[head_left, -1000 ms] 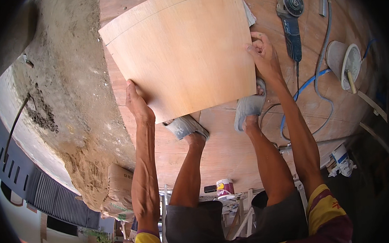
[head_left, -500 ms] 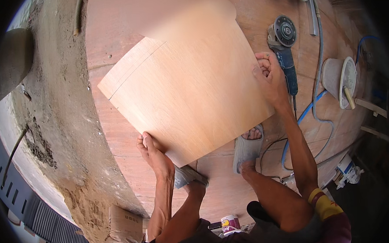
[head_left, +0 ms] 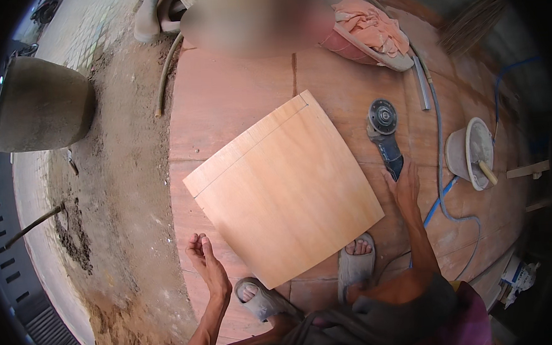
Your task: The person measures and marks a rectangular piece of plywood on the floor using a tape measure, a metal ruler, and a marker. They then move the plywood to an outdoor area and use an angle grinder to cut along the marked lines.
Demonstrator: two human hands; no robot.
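A square wood-grain tile (head_left: 283, 191) lies flat before my feet, with a thin line drawn along its far upper-left edge. To its right, an angle grinder (head_left: 386, 143) with a dark disc rests on the floor. My right hand (head_left: 406, 187) is around the rear handle of the grinder, thumb on one side and fingers on the other. My left hand (head_left: 207, 263) hovers off the tile's lower left edge, not touching it. Its fingers are loosely curled with a gap to the thumb, and nothing shows in them.
A bucket (head_left: 468, 153) with a wooden-handled tool stands at right, beside a grey hose (head_left: 439, 132) and a blue cord (head_left: 438, 201). A basin with pink cloth (head_left: 371, 27) sits far right of centre. A big dark tub (head_left: 44, 103) stands on the dirt at left.
The tile has been laid down and let go by both hands. My right hand has moved from the tile's edge to the grinder's handle. The view has tilted farther ahead.
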